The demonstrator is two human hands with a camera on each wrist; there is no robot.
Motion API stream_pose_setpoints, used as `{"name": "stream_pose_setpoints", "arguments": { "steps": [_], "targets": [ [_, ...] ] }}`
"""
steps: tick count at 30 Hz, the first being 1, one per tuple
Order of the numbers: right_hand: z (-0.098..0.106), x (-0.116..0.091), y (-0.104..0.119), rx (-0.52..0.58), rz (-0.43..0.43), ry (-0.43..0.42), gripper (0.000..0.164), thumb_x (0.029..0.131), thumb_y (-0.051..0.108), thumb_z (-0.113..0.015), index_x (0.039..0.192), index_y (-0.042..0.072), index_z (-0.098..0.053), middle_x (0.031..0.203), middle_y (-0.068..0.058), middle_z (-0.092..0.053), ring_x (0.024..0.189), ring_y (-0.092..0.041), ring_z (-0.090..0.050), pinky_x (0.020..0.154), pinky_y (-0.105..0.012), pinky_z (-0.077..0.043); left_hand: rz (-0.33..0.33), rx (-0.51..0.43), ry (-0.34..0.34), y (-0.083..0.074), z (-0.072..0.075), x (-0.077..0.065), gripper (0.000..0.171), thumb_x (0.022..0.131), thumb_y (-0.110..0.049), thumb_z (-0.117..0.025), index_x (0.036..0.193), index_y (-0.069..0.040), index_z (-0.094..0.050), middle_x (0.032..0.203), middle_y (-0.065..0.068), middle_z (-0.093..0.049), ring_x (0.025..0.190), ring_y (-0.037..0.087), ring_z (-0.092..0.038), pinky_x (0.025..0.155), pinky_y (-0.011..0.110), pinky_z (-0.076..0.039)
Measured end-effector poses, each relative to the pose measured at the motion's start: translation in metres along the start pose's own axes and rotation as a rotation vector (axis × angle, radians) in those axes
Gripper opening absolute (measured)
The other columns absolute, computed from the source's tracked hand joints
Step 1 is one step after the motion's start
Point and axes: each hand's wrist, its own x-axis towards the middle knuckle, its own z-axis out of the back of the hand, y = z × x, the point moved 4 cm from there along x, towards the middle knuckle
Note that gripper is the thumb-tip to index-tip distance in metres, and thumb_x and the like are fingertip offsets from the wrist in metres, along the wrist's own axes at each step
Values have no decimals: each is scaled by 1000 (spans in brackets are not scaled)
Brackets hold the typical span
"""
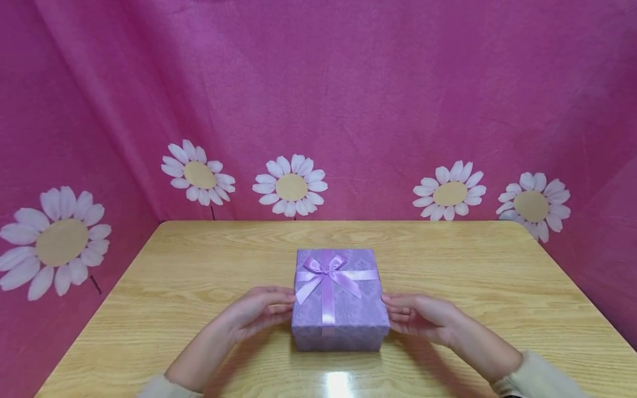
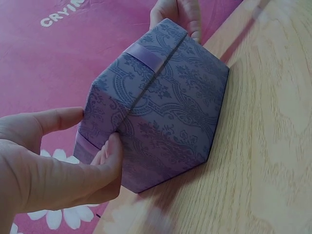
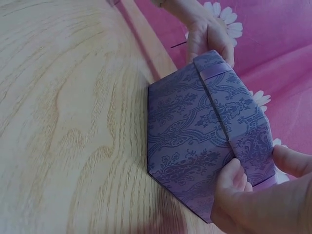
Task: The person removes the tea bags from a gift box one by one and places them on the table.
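Midway between the left and right edges of the wooden surface point(image 1: 209, 254) sits a purple box point(image 1: 350, 309), upright and apart from the far edge. Wood stretches from it toward both rounded far corners, and more lies between each forearm and the side edge beyond it; the near edge falls outside the head view, so room on that side cannot be judged. Along the far edge hangs a pink cloth point(image 1: 368, 99) with white daisies point(image 1: 291, 187).

The left hand point(image 1: 259, 309) grips the box on the side facing the left edge, the right hand point(image 1: 423, 315) on the side facing the right edge. Each is only partly spread, one digit reaching the upper edge of the lid point(image 3: 239, 112) while other fingers bend in at its lower rim (the wrist views show this best). The lid sits on the box, with a lilac bow point(image 1: 325, 271) on top. Beneath each arm a shadow falls across the wood, and pale sleeves point(image 1: 539, 378) end above both wrists.
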Motion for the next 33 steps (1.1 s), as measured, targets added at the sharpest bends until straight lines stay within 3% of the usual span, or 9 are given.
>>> {"name": "stream_pose_setpoints", "arguments": {
  "steps": [17, 33],
  "targets": [
    [0, -2, 3, 4, -3, -30, 8, 94, 12, -59, 92, 13, -66, 88, 4, -72, 86, -7, -67, 85, -22, -57, 4, -21, -2, -5, -3, 1, 40, 94, -5, -52, 127, 17, -45, 98, 0, -61, 90, 8, -62, 87, 20, -56],
    [-4, -4, 0, 15, 7, -23, 7, 94, 12, -59, 93, 13, -66, 88, 4, -71, 87, -7, -67, 86, -22, -57, 1, 11, 13, -1, -1, -2, 46, 94, -8, -52, 131, 18, -40, 98, -2, -62, 92, 5, -62, 91, 22, -55]
  ]
}}
